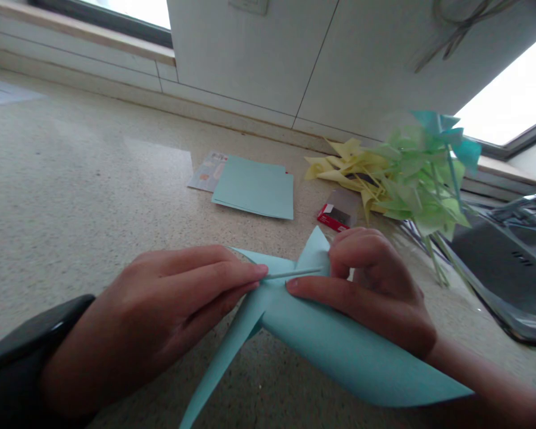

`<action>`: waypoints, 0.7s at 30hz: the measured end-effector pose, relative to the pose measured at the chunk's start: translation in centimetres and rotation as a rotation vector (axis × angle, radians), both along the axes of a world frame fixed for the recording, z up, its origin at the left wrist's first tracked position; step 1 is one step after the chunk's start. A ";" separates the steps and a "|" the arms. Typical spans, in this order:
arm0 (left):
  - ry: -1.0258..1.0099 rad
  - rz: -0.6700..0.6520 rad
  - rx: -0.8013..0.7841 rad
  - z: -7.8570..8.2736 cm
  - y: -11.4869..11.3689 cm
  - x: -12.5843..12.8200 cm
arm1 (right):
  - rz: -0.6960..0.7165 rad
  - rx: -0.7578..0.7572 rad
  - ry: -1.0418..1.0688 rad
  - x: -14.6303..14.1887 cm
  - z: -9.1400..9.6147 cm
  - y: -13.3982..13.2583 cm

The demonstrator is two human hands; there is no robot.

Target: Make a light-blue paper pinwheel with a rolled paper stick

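Observation:
A light blue paper pinwheel [330, 345] lies on the speckled floor [71, 179] in front of me, its blades curling toward the centre. My left hand [161, 310] pinches a thin stick [290, 274] at its end, fingers pressed together, with the stick pointing right across the pinwheel's centre. My right hand [375, 286] is closed on the folded blade tips at the centre, thumb pressing the paper down.
A stack of light blue paper sheets [254, 187] lies farther back on a printed card [208, 171]. A pile of finished yellow, green and blue pinwheels [402, 179] sits at the right, beside a small red box [335, 217]. A dark grey device [504, 268] lies at far right.

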State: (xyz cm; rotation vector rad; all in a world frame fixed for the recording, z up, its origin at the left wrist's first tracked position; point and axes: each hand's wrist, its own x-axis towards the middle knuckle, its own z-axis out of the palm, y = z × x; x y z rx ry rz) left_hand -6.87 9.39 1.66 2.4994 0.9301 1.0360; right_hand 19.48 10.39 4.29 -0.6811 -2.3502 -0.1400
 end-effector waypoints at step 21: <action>-0.062 -0.035 0.016 0.1 -0.3 0.3 | 0.021 0.018 -0.009 0.1 0.0 0.2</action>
